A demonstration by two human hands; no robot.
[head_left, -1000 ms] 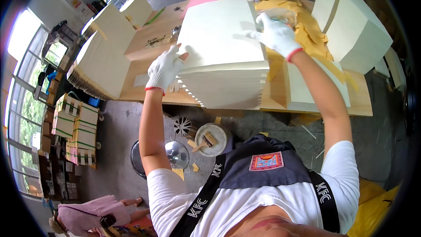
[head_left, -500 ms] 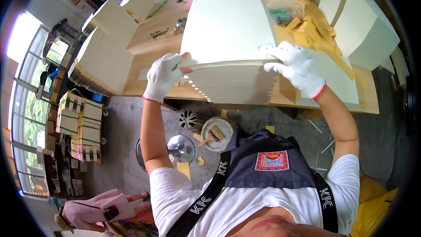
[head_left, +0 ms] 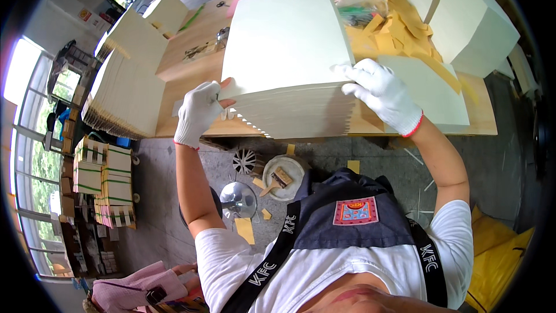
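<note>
A tall stack of white paper sheets [head_left: 286,40] stands on the wooden table in front of me, its near face showing many uneven layers. My left hand [head_left: 198,110], in a white glove with bare thumb and forefinger tips, is closed at the near left corner of the top sheets. At the near right corner, my gloved right hand [head_left: 382,90] pinches the edge of the upper sheets between thumb and fingers. How many sheets each hand grips cannot be made out. A lower pile of white sheets [head_left: 431,95] lies to the right, beside the right hand.
More white paper stacks stand at the table's left [head_left: 130,87] and far right [head_left: 475,23]. Yellow paper scraps [head_left: 399,35] surround a clear plastic bag. Scissors [head_left: 222,4] lie far left. Below the table edge, a brush [head_left: 280,178] rests on a round pail. A person in pink [head_left: 136,287] is at lower left.
The whole view has shifted slightly, so the table and stack appear farther left. Both hands remain at the same two corners of the stack.
</note>
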